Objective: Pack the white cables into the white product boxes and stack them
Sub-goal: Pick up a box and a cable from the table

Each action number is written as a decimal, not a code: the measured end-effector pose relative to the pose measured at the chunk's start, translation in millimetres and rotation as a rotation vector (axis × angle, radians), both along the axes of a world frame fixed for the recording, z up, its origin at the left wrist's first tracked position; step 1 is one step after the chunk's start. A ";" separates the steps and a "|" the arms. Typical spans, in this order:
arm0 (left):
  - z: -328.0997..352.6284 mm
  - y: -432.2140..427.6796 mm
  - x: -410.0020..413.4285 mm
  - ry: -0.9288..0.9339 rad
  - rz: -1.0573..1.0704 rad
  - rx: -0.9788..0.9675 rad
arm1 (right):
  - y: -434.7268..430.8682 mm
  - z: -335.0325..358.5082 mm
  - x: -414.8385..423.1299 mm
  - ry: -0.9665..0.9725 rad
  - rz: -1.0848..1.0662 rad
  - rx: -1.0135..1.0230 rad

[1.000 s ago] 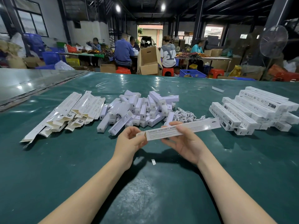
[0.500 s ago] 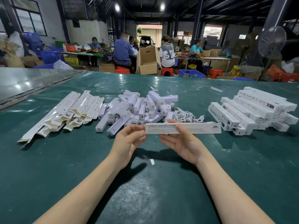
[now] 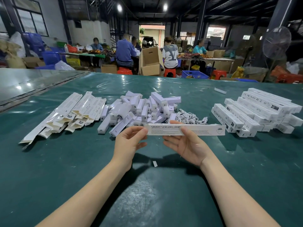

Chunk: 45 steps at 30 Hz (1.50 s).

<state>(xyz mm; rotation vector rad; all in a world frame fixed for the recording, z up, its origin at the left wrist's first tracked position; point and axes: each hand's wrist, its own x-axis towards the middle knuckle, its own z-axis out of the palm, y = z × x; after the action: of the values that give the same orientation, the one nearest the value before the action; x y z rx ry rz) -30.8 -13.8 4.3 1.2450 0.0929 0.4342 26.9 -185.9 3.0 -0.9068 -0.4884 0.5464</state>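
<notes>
Green table [image 3: 147,194]; box [image 3: 201,129] no longer tilted

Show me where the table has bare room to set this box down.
Bare mat lies along the near side of the table, in front of the flat boxes and under the held box, save one paper scrap. Crowded: the middle row, where lamps, cables and the stack nearly meet.
</notes>
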 end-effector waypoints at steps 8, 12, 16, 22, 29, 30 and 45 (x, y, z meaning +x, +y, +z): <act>4.4 -8.0 -4.0 0.002 0.158 0.051 | 5.2 0.4 -2.6 0.000 0.010 -0.082; 9.7 -17.3 -8.6 -0.032 -0.034 0.035 | 4.4 1.1 -1.9 0.029 -0.027 -0.013; 4.6 -28.0 -15.3 -0.106 -0.198 0.180 | 1.7 -0.2 -0.1 0.041 -0.046 0.069; 3.8 -32.4 -20.5 -0.071 -0.401 0.172 | -3.7 1.4 -1.7 0.061 -0.135 0.096; -2.2 15.1 -2.9 0.008 0.113 1.342 | -5.2 4.3 4.3 0.191 -0.989 -0.028; -5.8 25.7 0.4 0.028 0.196 1.477 | -10.5 6.1 5.6 0.154 -1.125 -0.074; -11.4 56.3 13.3 0.338 0.386 1.122 | 8.3 -3.8 -7.2 -1.238 -0.605 -1.719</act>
<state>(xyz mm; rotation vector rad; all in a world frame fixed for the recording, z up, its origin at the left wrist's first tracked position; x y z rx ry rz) -17.6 42.6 -7.1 2.4224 0.4229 0.6340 19.7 -177.5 -0.9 -2.9664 -0.7357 -0.4375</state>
